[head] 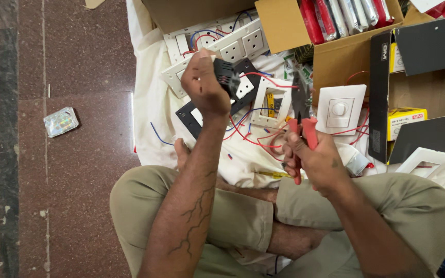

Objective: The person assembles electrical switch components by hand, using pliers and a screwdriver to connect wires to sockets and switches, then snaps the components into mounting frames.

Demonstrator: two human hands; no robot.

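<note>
Mid-wiring here: my left hand is clamped around a small black module, held up over the white cloth, red wire trailing off it. Right hand is closed on the red-handled pliers. Next move needs the tips on that wire end, I think, though it's hard to see.

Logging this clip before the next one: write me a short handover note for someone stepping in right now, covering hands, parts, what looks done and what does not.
Left hand: raised, gripping a small black electrical module with a red wire trailing from it.
Right hand: closed on red-handled pliers, jaws pointing away from the body.
Parts: white socket panels and a white frame plate lie on the white cloth; white dimmer plate sits beside the cardboard box.
Done: some panels already carry wires.
Left: the module is not seated in any plate; loose wires remain.
</note>
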